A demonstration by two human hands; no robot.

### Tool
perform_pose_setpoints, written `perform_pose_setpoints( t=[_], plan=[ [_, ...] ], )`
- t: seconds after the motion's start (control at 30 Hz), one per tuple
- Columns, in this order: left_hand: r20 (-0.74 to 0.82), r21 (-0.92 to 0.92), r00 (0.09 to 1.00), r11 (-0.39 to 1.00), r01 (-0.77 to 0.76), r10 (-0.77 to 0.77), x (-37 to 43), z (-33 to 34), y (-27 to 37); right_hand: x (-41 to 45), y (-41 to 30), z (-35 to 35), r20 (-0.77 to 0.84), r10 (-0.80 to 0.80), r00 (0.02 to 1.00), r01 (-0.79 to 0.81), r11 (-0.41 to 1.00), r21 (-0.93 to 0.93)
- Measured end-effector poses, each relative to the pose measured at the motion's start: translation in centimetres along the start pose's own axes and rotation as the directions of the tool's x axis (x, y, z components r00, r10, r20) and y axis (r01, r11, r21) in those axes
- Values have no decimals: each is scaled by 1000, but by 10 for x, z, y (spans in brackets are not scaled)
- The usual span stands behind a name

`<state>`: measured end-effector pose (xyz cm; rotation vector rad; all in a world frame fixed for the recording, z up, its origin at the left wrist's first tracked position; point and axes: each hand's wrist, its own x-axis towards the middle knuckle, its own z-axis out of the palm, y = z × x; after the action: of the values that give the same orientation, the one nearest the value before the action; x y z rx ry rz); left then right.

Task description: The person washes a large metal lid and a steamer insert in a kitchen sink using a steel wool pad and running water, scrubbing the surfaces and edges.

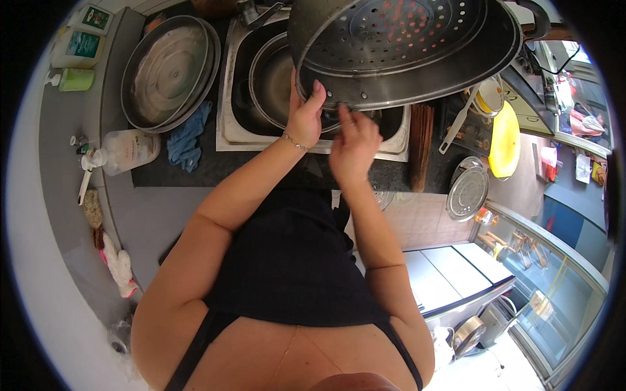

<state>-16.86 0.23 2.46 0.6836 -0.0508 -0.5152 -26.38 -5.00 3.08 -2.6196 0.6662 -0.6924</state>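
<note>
A large metal steamer pot (411, 90) with a perforated bottom is tilted over the sink (227, 139), its wide mouth facing me. My left hand (307, 115) grips the near left side of its rim, thumb on the inside and fingers behind. Just right of it, my right hand (356, 141) is slightly blurred, with its fingertips at the lower rim near the rivets; whether they close on anything is unclear. Beneath the pot, a round metal basin (274, 83) sits in the sink, partly hidden. The faucet (259, 17) stands behind the sink.
Left of the sink are stacked round pans (168, 78), a blue cloth (188, 139) and a plastic jug (132, 150). A bundled-bristle brush (420, 146) lies along the right edge. Farther right are a white spatula (457, 124), a yellow tray (504, 139) and a perforated metal disc (468, 194).
</note>
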Motion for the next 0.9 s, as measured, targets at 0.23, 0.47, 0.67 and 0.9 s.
perform_pose_setpoints(
  t=[0.23, 0.47, 0.67, 0.9],
  plan=[
    [-41, -36, 999, 999, -16, 14, 1, -4, 2, 7, 36, -8, -49, 13, 999, -20, 988, -150],
    [-14, -71, 1000, 997, 8, -9, 1, -10, -5, 2, -20, -1, -12, 9, 1000, -7, 989, 150],
    [-50, -67, 999, 998, 10, -13, 1, -9, 3, 4, 30, 1, -32, 20, 999, -22, 998, -59],
    [-46, -75, 997, 996, 54, -58, -1, -6, 3, -7, 21, 12, -71, -15, 997, 19, 998, 53]
  ],
)
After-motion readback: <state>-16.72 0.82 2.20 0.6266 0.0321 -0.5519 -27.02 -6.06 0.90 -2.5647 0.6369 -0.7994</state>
